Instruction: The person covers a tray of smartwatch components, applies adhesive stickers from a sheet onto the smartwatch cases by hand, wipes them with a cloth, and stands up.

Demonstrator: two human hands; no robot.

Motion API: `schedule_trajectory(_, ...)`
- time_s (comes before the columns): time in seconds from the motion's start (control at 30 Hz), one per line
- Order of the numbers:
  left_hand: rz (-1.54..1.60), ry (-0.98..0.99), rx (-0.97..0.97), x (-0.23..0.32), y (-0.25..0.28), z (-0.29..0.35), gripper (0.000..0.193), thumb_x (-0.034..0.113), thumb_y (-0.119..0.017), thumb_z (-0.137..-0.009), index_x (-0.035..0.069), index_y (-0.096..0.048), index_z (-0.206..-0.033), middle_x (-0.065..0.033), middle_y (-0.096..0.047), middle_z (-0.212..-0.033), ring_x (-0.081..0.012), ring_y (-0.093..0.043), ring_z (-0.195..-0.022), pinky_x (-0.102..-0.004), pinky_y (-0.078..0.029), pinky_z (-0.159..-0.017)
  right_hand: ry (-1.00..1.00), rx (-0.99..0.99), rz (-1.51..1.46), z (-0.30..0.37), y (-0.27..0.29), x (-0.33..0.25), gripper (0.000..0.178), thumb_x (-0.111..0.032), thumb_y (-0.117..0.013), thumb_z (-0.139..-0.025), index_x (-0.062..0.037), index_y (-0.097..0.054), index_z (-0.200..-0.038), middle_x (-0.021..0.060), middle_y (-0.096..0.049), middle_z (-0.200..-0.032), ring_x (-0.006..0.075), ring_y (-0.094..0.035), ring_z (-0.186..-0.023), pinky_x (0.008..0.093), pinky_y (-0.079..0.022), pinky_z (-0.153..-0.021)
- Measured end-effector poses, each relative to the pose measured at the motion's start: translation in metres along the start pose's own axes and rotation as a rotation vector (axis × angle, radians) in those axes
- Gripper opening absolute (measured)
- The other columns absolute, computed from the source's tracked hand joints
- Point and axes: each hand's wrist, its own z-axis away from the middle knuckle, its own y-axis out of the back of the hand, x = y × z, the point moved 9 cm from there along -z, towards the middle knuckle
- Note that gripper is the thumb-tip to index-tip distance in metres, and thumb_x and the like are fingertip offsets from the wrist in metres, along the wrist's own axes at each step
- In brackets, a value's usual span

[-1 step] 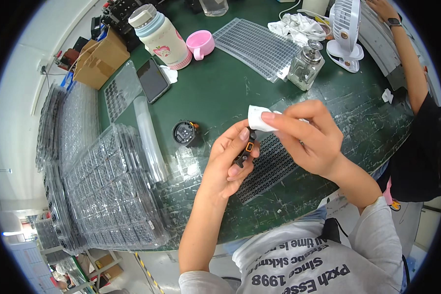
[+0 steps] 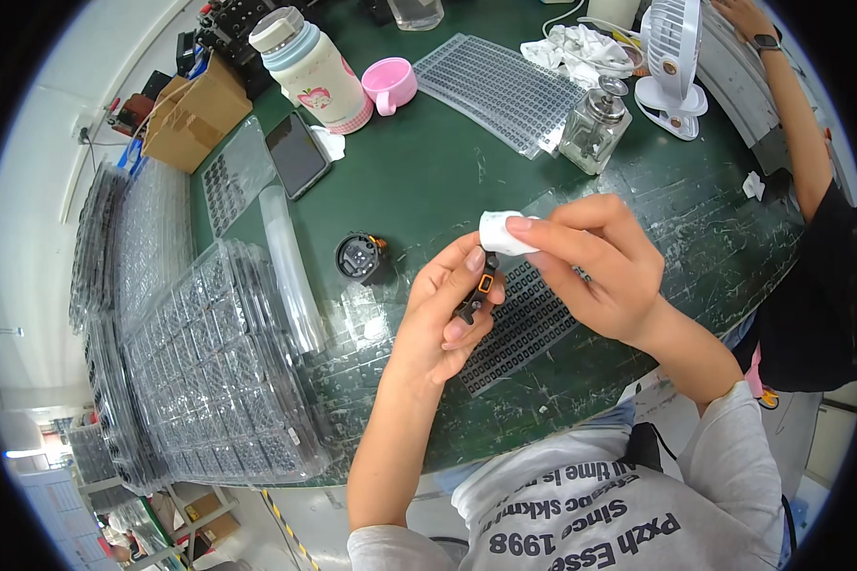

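Observation:
My left hand (image 2: 448, 300) is closed around a small black part with an orange-rimmed opening (image 2: 486, 284), held upright between thumb and fingers. Pinched in my right hand (image 2: 605, 262) is a folded white wipe (image 2: 505, 233), right at the top end of the black part. Whether the wipe touches the part is hard to tell. Below both hands lies a sheet with rows of small black pieces (image 2: 519, 328), partly covered by them. To the left of my left hand, a round black part with an orange bit (image 2: 360, 259) stands on the green table (image 2: 428, 190).
Stacked clear trays (image 2: 219, 371) fill the left side. A phone (image 2: 298, 155), a flask (image 2: 314, 76), a pink cup (image 2: 390, 84) and a cardboard box (image 2: 197, 114) stand farther back. A glass pump bottle (image 2: 595, 128) and a fan (image 2: 671, 57) are at right, near another person's arm (image 2: 800, 124).
The white wipe has shifted slightly down and its edge has tilted a little toward the black part. My left hand looks still.

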Motion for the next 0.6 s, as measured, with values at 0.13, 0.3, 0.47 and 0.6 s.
schedule_trajectory(0.13,0.002,-0.020,-0.006,0.001,0.002,0.000,0.028,0.016,-0.049,-0.101,0.000,-0.051,-0.124,-0.0095,-0.061,-0.081,0.0016,-0.037,-0.039,-0.0114,-0.028,-0.033,-0.004,-0.024,-0.111,0.002,-0.011,-0.002,0.038,0.005,-0.074,-0.071,-0.0064,-0.071,-0.107,0.0058,-0.061,-0.088,0.0162,-0.061,-0.069,0.0267,-0.050,-0.055)
schedule_trajectory(0.3,-0.071,-0.045,0.118,0.000,0.008,0.000,0.024,0.015,-0.049,-0.101,0.002,-0.052,-0.122,-0.0061,-0.061,-0.083,0.0015,-0.038,-0.041,-0.0124,-0.028,-0.033,0.108,-0.056,-0.037,0.012,-0.020,-0.009,0.039,0.003,-0.072,-0.069,-0.0027,-0.070,-0.108,0.0061,-0.061,-0.088,0.0171,-0.063,-0.070,0.0263,-0.053,-0.057)
schedule_trajectory(0.47,-0.089,-0.048,0.163,0.002,0.015,0.000,0.025,0.014,-0.050,-0.101,0.001,-0.052,-0.123,-0.0038,-0.060,-0.085,0.0012,-0.037,-0.041,-0.0139,-0.027,-0.034,0.069,-0.081,-0.107,0.013,-0.027,-0.005,0.040,0.006,-0.070,-0.070,-0.0001,-0.069,-0.110,0.0071,-0.062,-0.090,0.0175,-0.063,-0.070,0.0271,-0.054,-0.057)
schedule_trajectory(0.6,-0.065,-0.046,0.180,0.005,0.018,0.001,0.027,0.016,-0.051,-0.101,0.001,-0.052,-0.123,-0.0026,-0.059,-0.084,0.0012,-0.036,-0.041,-0.0142,-0.026,-0.033,0.052,-0.121,-0.212,0.011,-0.031,0.002,0.038,0.007,-0.072,-0.071,0.0003,-0.069,-0.109,0.0069,-0.061,-0.089,0.0171,-0.063,-0.070,0.0274,-0.053,-0.057)
